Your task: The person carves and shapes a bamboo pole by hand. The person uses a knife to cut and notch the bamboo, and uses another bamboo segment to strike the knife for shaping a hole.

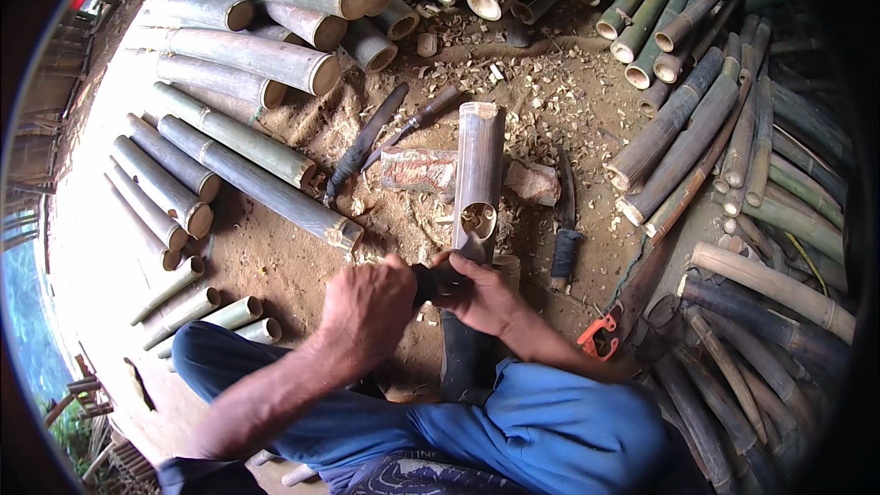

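Note:
My left hand [371, 301] is closed around the dark handle of a knife [472, 247]. My right hand [486, 301] grips the knife near its blade, the thumb pressed along it; part of the blade is hidden by the fingers. Just beyond both hands, a bamboo section [480, 151] points away from me, its far part lying across a short log [417, 170]. An opening cut into the bamboo shows near the blade. The near end of the bamboo is hidden by my hands.
Left of the log lie a wrapped-handle machete [367, 139] and a wooden-handled blade [427, 115]; right of it, another machete [566, 243]. An orange-handled saw [600, 335] is near my right knee. Bamboo poles [243, 170] surround me on both sides. Shavings [550, 87] cover the ground.

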A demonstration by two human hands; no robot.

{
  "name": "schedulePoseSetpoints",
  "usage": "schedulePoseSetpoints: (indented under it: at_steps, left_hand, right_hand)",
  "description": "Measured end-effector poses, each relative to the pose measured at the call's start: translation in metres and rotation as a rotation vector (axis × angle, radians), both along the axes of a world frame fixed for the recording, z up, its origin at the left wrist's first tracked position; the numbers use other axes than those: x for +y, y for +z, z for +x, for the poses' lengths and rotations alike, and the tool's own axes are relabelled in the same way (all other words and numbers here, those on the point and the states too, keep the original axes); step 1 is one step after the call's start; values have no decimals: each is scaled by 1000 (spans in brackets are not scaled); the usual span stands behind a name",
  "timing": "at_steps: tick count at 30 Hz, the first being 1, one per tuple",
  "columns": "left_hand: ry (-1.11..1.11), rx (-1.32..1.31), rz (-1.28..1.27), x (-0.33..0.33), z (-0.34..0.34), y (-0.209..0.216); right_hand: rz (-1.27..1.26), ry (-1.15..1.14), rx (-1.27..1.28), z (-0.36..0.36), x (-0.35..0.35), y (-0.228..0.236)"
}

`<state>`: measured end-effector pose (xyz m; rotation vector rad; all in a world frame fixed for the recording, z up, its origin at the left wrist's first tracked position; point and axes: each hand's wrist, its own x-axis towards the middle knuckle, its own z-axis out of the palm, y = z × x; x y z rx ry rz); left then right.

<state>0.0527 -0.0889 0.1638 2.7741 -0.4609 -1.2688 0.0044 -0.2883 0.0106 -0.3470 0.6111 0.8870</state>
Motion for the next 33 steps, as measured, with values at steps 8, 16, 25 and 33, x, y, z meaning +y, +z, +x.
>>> schedulePoseSetpoints:
  at_steps: [8,16,25,33]
  left_hand:
    - [50,259,-179,19,37,-13]
    - [641,152,-467,-43,-104,-84]
    - [1004,326,-588,-75,-107,-71]
    - [883,12,-241,17,-54,-67]
  right_hand:
    - [-125,-100,-35,1,10,12]
    - [-625,383,-144,31,-29,22]
    - [-970,527,-400,19,-29,23]
    - [-574,79,-189,26,34,-1]
